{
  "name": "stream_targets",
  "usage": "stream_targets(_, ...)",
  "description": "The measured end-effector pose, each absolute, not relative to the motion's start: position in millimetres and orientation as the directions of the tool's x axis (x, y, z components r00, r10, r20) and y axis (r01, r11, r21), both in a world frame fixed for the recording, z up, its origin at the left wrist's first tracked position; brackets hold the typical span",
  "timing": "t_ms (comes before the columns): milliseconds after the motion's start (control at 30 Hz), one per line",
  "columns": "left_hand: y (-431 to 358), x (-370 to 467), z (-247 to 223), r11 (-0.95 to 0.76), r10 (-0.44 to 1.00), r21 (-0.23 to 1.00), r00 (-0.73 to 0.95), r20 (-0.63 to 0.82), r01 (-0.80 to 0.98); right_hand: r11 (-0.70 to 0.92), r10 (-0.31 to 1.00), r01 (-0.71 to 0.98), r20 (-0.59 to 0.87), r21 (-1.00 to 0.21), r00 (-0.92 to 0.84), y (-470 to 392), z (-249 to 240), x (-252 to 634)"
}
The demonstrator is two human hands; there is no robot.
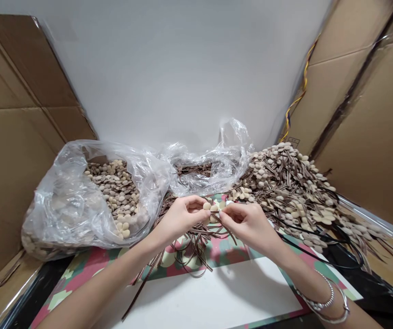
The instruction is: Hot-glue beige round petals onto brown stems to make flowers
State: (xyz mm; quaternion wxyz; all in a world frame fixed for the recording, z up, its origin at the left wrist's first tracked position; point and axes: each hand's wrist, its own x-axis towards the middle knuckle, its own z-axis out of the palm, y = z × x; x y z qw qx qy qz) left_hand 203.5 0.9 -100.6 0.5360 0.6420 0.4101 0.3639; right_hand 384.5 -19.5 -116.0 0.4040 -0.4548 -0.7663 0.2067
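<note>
Between my two hands is a beige flower-shaped piece (213, 207) with a thin brown strip across it. My left hand (188, 214) pinches it from the left with thumb and forefinger. From the other side my right hand (242, 221) pinches the brown strip close to the petals. The fingertips of both hands nearly meet. Loose brown strips (194, 244) lie in a tangle just beneath and in front of the hands, on a patterned mat (90, 269).
A clear plastic bag (62, 196) of beige flower pieces sits at left. Behind the hands another plastic bag (231, 160) holds brown strips. A large heap of flowers with strips (285, 183) rises at right, beside black cords. A white sheet (196, 301) lies in front; cardboard flanks both sides.
</note>
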Motion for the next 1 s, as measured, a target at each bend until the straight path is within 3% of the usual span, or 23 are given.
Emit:
stream_targets(167, 2, 201, -99, -0.059, 0.909, 0.989, 0.417, -0.002, 0.132, 0.495, 0.869, 0.547, 0.386, -0.675, -0.309, -15, -110, 389)
stream_targets(433, 1, 201, -101, -0.056, 0.882, 0.989, 0.47, -0.016, 0.137, 0.494, 0.869, 0.454, 0.399, -0.742, -0.293, -13, -107, 391)
stream_targets(567, 4, 195, -91, -0.013, 0.849, 0.988, 0.523, -0.072, 0.157, 0.522, 0.853, 0.457, 0.455, -0.721, -0.256, -12, -108, 392)
stream_targets(667, 7, 189, -83, -0.059, 0.908, 0.98, 0.417, -0.025, 0.188, 0.604, 0.767, 0.546, 0.61, -0.58, -0.2, -11, -114, 392)
stream_targets(800, 6, 193, -88, -0.066, 0.901, 0.964, 0.431, -0.055, 0.259, 0.709, 0.479, 0.688, 0.821, -0.153, -0.312, -12, -130, 386)
stream_targets(900, 3, 200, -98, -0.058, 0.861, 0.972, 0.503, -0.068, 0.23, 0.715, 0.337, 0.688, 0.802, 0.123, -0.494, -15, -139, 381)
stream_targets(967, 3, 203, -102, -0.098, 0.864, 0.967, 0.503, -0.034, 0.234, 0.727, 0.324, 0.668, 0.778, 0.159, -0.538, -18, -140, 379)
stream_targets(1000, 3, 203, -102, -0.11, 0.863, 0.963, 0.504, -0.03, 0.246, 0.749, 0.333, 0.652, 0.781, 0.122, -0.528, -19, -139, 379)
